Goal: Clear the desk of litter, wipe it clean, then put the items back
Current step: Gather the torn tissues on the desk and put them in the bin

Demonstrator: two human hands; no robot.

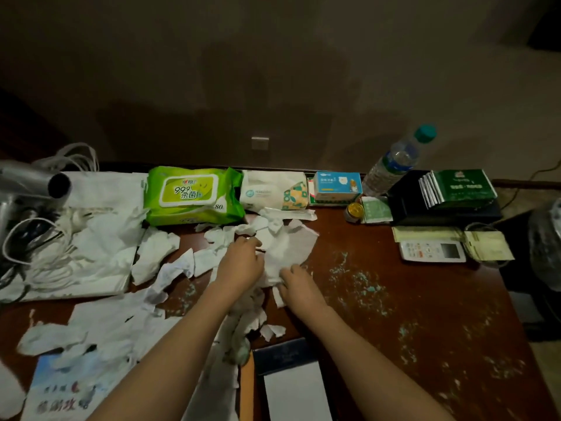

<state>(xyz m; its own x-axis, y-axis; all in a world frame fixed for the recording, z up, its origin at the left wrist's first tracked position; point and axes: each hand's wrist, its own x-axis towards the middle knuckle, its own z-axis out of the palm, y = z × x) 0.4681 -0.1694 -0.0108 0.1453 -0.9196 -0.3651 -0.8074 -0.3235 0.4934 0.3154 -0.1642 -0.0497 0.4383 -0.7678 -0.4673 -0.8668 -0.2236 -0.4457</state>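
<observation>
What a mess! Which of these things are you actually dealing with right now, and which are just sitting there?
In hand now:
- crumpled tissue, gathered by left hand and right hand
- torn paper scraps on the desk

Just lying about:
- green wipes pack
- tissue pack
- water bottle
- remote control
- hair dryer

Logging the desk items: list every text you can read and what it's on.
"99.9" and "杀菌", with "80" at the corner: green wet-wipe pack.
Blue box, tissue pack, green sachets, remote, booklet: print too blurred to read.
</observation>
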